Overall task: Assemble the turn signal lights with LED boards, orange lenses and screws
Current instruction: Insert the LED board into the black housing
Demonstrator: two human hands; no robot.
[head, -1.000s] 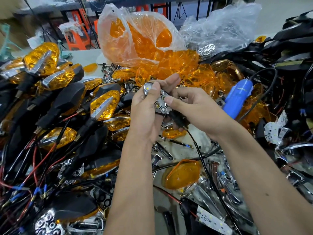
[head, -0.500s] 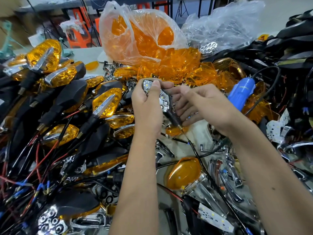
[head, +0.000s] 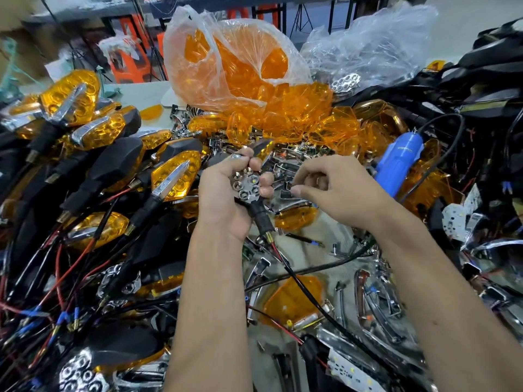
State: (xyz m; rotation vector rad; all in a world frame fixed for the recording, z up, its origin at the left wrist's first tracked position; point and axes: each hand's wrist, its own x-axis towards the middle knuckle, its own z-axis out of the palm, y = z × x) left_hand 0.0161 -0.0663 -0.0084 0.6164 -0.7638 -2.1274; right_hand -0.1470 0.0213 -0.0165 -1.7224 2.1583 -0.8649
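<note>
While the left hand (head: 226, 193) grips an unlensed turn signal (head: 247, 186) above the cluttered surface (head: 305, 230), the right hand (head: 334, 190) curls beside it, perhaps pinching a screw; loose orange lenses (head: 297, 117) and a blue screwdriver (head: 396, 165) crowd behind.

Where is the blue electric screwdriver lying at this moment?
In the head view the blue electric screwdriver lies right of centre, tilted among loose orange lenses, just beyond the right hand.
</note>
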